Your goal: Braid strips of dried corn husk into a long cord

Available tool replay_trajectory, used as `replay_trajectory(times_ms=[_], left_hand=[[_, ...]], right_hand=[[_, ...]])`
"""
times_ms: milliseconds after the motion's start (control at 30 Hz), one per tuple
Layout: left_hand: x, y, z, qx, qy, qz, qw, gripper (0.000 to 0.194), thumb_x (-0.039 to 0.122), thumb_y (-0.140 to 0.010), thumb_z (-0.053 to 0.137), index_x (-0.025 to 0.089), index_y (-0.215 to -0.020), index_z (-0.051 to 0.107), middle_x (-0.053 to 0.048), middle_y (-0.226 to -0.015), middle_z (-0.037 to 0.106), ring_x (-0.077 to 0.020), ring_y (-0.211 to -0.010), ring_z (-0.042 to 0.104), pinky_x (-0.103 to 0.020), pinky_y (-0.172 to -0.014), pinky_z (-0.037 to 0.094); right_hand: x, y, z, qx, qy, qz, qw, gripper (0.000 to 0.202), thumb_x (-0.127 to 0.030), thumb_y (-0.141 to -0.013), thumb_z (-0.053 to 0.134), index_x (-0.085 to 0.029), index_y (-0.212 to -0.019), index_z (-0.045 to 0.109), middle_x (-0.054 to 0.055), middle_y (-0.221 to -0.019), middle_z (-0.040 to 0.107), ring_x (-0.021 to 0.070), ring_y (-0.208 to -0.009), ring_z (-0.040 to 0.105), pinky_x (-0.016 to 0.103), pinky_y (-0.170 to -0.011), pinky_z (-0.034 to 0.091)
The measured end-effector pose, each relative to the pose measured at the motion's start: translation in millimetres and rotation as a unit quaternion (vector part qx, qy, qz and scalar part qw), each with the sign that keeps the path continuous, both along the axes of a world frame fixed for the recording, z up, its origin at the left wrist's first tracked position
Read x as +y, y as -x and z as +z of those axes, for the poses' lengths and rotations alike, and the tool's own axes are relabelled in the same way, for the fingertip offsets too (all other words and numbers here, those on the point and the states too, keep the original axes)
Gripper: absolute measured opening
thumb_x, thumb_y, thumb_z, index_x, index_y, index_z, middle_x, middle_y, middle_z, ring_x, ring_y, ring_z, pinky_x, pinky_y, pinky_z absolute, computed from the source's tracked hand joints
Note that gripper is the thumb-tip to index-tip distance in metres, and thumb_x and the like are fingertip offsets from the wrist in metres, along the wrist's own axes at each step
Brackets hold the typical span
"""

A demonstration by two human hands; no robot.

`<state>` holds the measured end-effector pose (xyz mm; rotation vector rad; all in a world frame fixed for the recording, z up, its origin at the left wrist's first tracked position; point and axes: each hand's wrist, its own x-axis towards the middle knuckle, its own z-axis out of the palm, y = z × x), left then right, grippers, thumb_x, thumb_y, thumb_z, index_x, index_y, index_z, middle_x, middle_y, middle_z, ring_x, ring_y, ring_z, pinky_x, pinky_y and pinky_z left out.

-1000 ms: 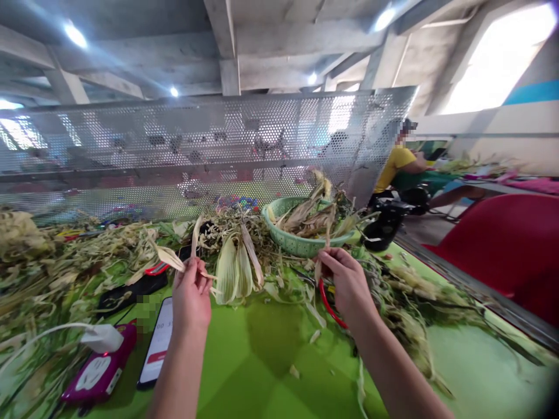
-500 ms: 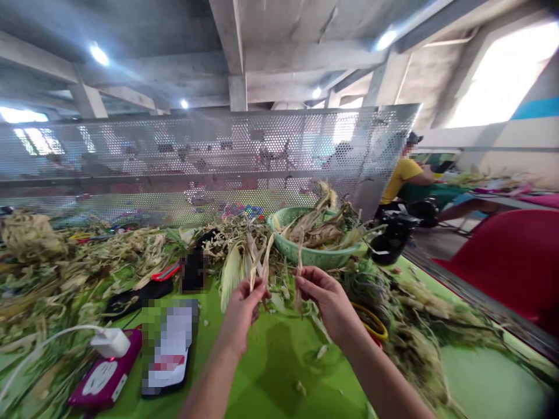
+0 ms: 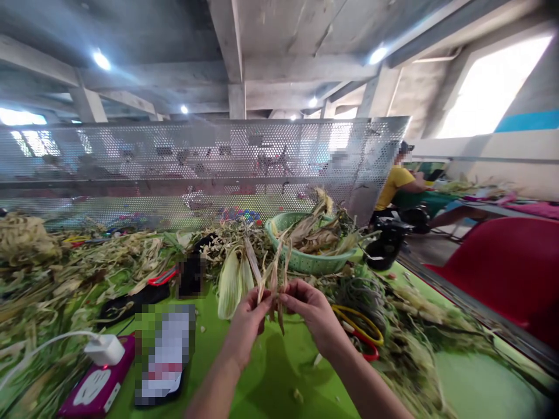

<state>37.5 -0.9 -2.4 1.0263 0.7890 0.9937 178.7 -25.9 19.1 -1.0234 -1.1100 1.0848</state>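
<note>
Above the green table (image 3: 262, 372), my left hand (image 3: 251, 314) pinches narrow dry husk strips (image 3: 273, 273) that point upward. Close beside it, nearly touching, my right hand (image 3: 308, 305) pinches another dry husk strip (image 3: 286, 265) whose brown end hangs below the fingers. Behind my hands stands a green perforated basket (image 3: 305, 262) filled with dry husks (image 3: 318, 233). Pale green husks (image 3: 231, 285) lie to the left of the basket.
Loose husk piles cover the left (image 3: 87, 267) and right (image 3: 419, 326). A phone (image 3: 168, 355), a purple power bank (image 3: 98, 384), red-handled (image 3: 163, 276) and yellow-and-red loops (image 3: 362, 326) lie around. A perforated metal screen (image 3: 174, 174) stands behind; a person in yellow (image 3: 395, 183) sits right.
My right hand has moved left, bringing its strip against the strips in my left hand. The camera view has shifted slightly.
</note>
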Motion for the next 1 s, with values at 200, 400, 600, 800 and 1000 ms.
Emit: replay_trajectory(times_ms=[200,400,600,800,1000], left_hand=[[-3.6,-2.0,1.0,-0.027,0.006,-0.026,0.999,0.033,0.042,-0.07,0.07,0.019,-0.092,0.062,0.001,-0.07,0.056,-0.0058,-0.053,0.039,-0.018,-0.047,0.023],[-4.3,-0.9,2.4,-0.017,0.005,-0.05,0.999,0.032,0.042,-0.072,0.068,0.017,-0.09,0.061,0.004,-0.061,0.05,-0.0032,-0.044,0.029,-0.019,-0.043,0.015],[2.9,2.4,-4.0,-0.095,0.064,-0.043,0.992,0.03,0.038,-0.07,0.07,0.016,-0.091,0.063,0.006,-0.057,0.044,-0.0018,-0.042,0.021,-0.019,-0.042,0.012],[7.0,5.1,-7.3,-0.118,0.058,0.0,0.991,0.026,0.037,-0.075,0.066,0.016,-0.09,0.067,-0.003,-0.073,0.061,-0.0068,-0.053,0.047,-0.018,-0.048,0.034],[6.8,-0.9,-9.2,-0.186,0.067,-0.043,0.979,0.023,0.028,-0.079,0.063,0.017,-0.098,0.068,-0.01,-0.103,0.067,-0.0201,-0.094,0.062,-0.028,-0.075,0.049]], right_hand=[[0.9,3.1,-2.5,0.004,-0.004,-0.009,1.0,0.03,-0.042,-0.063,0.077,-0.018,-0.07,0.06,-0.002,-0.065,0.056,0.0124,-0.059,0.049,0.024,-0.057,0.04],[0.0,1.6,-3.4,0.023,0.03,0.018,0.999,0.025,-0.039,-0.068,0.074,-0.017,-0.075,0.063,-0.002,-0.065,0.056,0.0088,-0.053,0.043,0.022,-0.051,0.032],[-0.8,-1.1,0.3,-0.004,0.0,-0.018,1.0,0.025,-0.04,-0.071,0.071,-0.017,-0.073,0.063,-0.002,-0.065,0.055,0.0104,-0.057,0.043,0.023,-0.055,0.033],[-1.7,6.8,-3.0,-0.063,0.013,0.02,0.998,0.022,-0.037,-0.071,0.071,-0.017,-0.074,0.062,-0.002,-0.064,0.053,0.0109,-0.058,0.044,0.022,-0.055,0.035],[-0.2,13.4,-9.4,-0.119,-0.017,0.039,0.992,0.015,-0.031,-0.072,0.068,-0.018,-0.077,0.063,-0.002,-0.067,0.057,0.0124,-0.061,0.048,0.023,-0.055,0.038]])
